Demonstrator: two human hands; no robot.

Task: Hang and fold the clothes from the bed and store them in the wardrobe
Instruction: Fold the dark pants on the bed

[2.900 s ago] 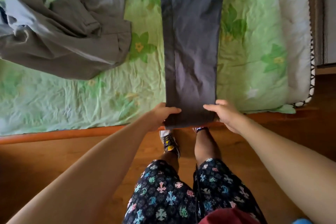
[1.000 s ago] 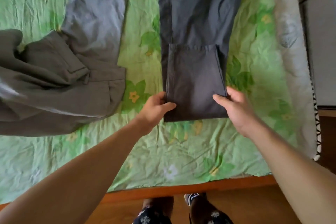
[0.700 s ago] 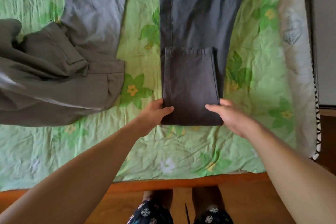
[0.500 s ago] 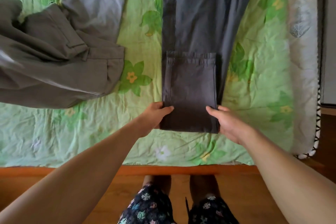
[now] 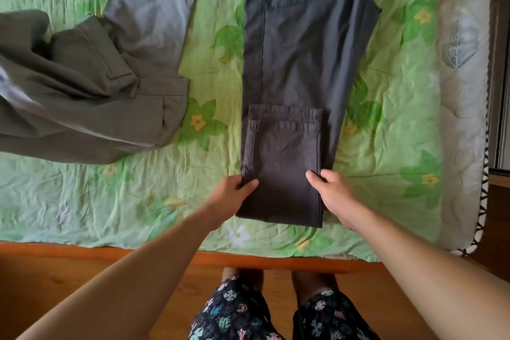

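Dark grey trousers (image 5: 300, 44) lie lengthwise on the green bed sheet, legs together, their cuff end folded back over the legs into a flap (image 5: 284, 154). My left hand (image 5: 234, 190) grips the left edge of the folded part, thumb on top. My right hand (image 5: 331, 190) grips the right edge the same way. Both hands sit near the fold's lower edge, close to the bed's front side.
A crumpled olive-grey garment (image 5: 82, 102) lies on the left of the green floral sheet (image 5: 392, 124), with a lighter grey piece (image 5: 154, 5) behind it. A white quilt (image 5: 461, 63) runs along the right. The bed's wooden front rail (image 5: 82, 248) and floor lie below.
The trouser cuffs, held at the bed's front edge earlier, have been folded up over the legs. Both hands have since slid along the sides of the folded part and now grip it.
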